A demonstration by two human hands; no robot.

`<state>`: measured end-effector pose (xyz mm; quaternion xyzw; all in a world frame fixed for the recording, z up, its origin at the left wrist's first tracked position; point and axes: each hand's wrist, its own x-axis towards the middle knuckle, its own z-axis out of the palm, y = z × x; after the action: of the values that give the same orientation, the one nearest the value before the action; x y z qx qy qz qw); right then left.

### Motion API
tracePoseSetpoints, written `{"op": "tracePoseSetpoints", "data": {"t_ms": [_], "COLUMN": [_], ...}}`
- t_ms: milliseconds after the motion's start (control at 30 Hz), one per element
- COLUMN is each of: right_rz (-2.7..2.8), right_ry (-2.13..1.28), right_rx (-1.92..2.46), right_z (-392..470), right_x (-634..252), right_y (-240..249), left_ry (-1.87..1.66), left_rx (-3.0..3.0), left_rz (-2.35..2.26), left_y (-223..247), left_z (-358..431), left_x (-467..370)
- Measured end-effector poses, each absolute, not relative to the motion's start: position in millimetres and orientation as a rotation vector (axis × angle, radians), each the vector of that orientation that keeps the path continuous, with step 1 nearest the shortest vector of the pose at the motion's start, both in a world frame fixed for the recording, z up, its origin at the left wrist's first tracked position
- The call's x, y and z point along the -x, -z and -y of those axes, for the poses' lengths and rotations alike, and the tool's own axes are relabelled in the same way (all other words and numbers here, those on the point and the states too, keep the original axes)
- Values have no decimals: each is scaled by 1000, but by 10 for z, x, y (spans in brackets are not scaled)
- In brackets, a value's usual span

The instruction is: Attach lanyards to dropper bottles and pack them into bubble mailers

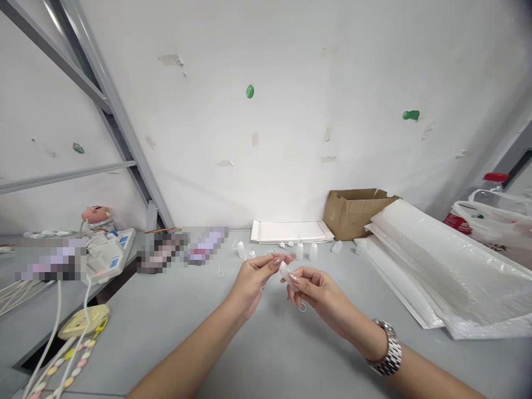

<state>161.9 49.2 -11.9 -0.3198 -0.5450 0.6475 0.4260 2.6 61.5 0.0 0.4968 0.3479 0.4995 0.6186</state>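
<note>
Near the middle of the grey table, my right hand (313,285) grips a small translucent white bottle (288,275), tilted with its top toward my left hand. The fingers of my left hand (255,277) are pinched together beside the bottle's top; whatever is between them is too small to make out. Behind my hands stand similar bottles, one at the left (241,250) and two at the right, a nearer one (300,252) and another (313,252). Small white caps (286,244) lie behind them. One white ring (220,270) lies left of my hands, another ring (302,306) below my right hand.
A flat white box (291,231) and an open cardboard box (353,213) sit against the wall. Bubble-wrap mailers (449,271) cover the right side. At left are a power strip (112,257), white cables (58,327), a beaded strap (78,363) and a yellow case (85,320).
</note>
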Motion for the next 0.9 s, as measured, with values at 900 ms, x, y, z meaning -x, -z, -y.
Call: {"op": "tracePoseSetpoints", "data": {"t_ms": [900], "right_rz": [1640], "right_ry": [-755], "right_rx": [1019], "right_z": [-427], "right_x": [-1564], "right_y": [345], "left_ry": [-1185], "left_rx": [-915], "left_rz": [-687], "left_y": [67], "left_z": [-464], "left_x": [-194]}}
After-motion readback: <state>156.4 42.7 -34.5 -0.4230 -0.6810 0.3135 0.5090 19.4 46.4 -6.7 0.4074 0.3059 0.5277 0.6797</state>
